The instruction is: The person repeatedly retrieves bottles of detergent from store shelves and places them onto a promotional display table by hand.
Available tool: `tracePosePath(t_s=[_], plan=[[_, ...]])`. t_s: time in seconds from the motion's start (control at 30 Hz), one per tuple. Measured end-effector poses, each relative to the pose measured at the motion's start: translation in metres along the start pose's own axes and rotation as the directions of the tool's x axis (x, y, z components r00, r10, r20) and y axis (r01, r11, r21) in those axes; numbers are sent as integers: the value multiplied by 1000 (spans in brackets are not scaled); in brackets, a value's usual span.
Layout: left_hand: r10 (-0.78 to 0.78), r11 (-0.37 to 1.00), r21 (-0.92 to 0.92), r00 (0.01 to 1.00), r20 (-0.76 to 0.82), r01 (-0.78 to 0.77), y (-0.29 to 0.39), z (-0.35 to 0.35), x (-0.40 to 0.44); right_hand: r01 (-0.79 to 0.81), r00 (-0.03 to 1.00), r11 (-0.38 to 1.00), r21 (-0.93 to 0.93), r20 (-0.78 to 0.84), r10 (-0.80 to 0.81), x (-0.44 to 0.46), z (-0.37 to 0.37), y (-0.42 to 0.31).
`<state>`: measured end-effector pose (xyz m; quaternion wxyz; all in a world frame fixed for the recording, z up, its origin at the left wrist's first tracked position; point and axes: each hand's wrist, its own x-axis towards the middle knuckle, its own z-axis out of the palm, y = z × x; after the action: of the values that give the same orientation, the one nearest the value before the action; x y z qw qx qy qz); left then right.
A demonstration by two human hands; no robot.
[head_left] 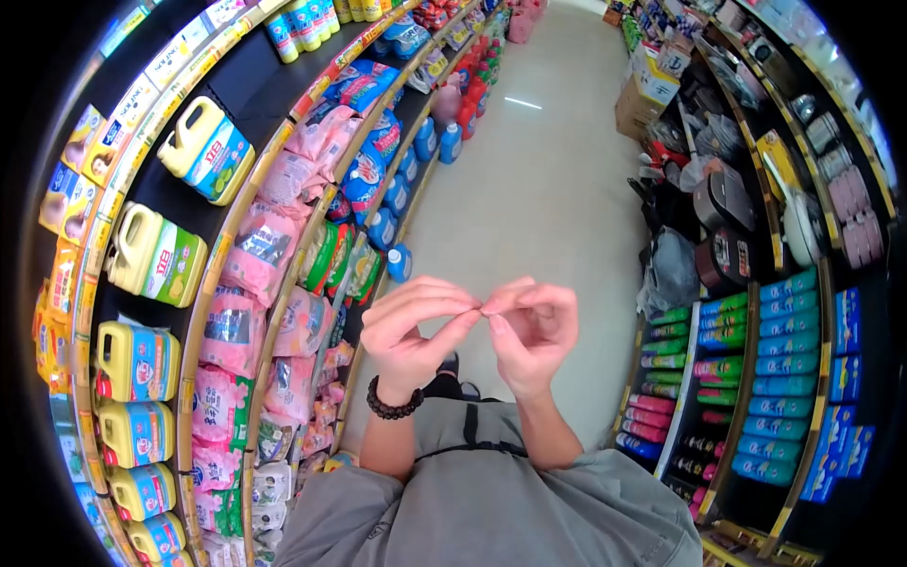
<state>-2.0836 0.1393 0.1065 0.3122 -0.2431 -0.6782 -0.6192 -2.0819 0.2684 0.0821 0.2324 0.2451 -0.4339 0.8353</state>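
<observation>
Both of my hands are raised in front of my chest over the aisle floor, fingertips meeting in the middle. My left hand (416, 331), with a dark beaded bracelet (395, 399) at its wrist, pinches with thumb and index finger. Opposite it, my right hand (531, 333) makes a similar pinch, touching the left fingertips. A tiny dark speck shows where the fingertips meet, too small to name. The other fingers of both hands are curled.
Shelves on the left carry yellow detergent jugs (137, 361), pink bags (262, 248) and blue bottles (400, 263). Teal cans (782, 386) and rice cookers (724, 201) fill the right shelves. Cardboard boxes (646, 99) stand farther along the pale floor (539, 189).
</observation>
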Motion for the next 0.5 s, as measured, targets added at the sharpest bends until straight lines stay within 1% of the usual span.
tracePosePath(t_s=[0.1,0.17,0.3,0.33,0.43,0.47,0.5], plan=[[2,1000,2,999,-40,-2,-33,-1,25,0,1000,999,-38,0,0,26,-6,31],[14,1000,25,999,-52,-12,-59,-5,40,-72,997,997,-26,-38,71,41,-10,52],[-85,995,44,989,-119,91,-118,-13,80,-171,983,984,-51,-71,167,82,-20,105],[-89,994,58,989,-115,96,-134,-17,95,-188,980,981,-49,-78,184,97,-19,119],[-208,972,62,953,-221,226,-176,-25,139,-246,968,966,-76,-65,242,149,-18,158],[-179,975,104,968,-175,199,-193,-33,151,-253,967,964,-80,-56,249,168,-17,172],[-193,972,87,955,-225,217,-205,-36,167,-262,965,962,-82,-49,259,186,-16,186]])
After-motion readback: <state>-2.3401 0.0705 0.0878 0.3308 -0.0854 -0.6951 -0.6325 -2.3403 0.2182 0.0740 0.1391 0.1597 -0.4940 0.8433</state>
